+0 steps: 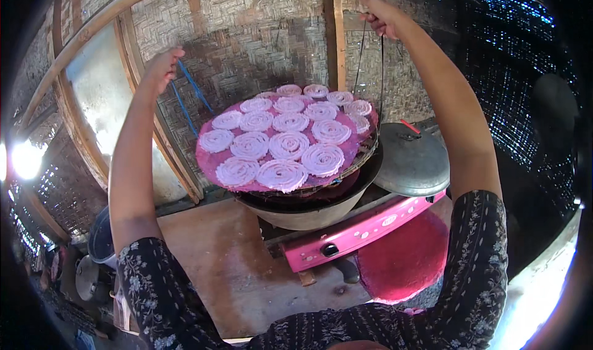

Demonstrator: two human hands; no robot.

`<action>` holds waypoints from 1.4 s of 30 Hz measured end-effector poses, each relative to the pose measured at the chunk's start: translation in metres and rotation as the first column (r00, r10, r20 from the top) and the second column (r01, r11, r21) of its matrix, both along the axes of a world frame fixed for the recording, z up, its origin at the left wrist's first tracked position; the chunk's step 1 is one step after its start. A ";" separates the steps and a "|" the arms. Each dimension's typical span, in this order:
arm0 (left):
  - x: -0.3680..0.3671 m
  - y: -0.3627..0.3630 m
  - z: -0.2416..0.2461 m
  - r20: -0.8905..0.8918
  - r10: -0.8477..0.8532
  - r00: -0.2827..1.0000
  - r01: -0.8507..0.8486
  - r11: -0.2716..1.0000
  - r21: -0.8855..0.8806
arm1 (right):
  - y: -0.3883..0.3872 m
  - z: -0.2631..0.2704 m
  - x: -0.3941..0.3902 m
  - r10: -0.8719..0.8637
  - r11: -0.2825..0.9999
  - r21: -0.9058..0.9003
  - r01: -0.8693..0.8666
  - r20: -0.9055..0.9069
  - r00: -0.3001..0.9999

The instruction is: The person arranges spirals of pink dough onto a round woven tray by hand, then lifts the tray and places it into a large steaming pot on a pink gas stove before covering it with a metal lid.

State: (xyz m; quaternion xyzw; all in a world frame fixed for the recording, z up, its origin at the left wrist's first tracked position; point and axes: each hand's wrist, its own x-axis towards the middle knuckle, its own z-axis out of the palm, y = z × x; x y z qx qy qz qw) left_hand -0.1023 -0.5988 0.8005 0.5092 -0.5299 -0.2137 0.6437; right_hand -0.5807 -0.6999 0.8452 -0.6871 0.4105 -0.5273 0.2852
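Note:
My left hand [163,68] is closed on blue cord loops [191,88] at the upper left. High at the right, my right hand [381,17] grips dark cords [382,72]. Both sets of cords run down to the rim of a round woven tray [361,162], tilted over a large metal pan [301,215]. A pink cloth or sheet [211,164] covers the tray, and many pale pink spiral rounds of piped dough or noodle-like strands [289,145] lie on it. How far the tray is from the pan's inside is partly hidden.
The pan stands on a pink gas stove [361,234]. Behind its right end is a domed metal lid [412,164] with a red piece on its handle. A round pink-red surface [403,262] lies at lower right. A woven bamboo wall [241,39] and wooden post [334,35] stand close behind.

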 end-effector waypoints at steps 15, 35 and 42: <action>-0.037 -0.036 -0.107 -0.037 0.069 0.997 -0.062 0.985 0.158 | -0.054 -0.085 -0.065 0.061 0.960 0.265 -0.088 0.108 0.992; -0.076 -0.024 -0.104 -0.015 -0.084 0.996 0.085 0.945 0.317 | -0.041 -0.087 -0.065 0.168 0.973 0.179 -0.144 -0.128 0.978; -0.127 -0.043 -0.088 0.694 -0.204 0.690 -0.251 0.832 0.494 | -0.021 -0.095 0.017 0.204 0.978 0.158 -0.134 -0.620 0.758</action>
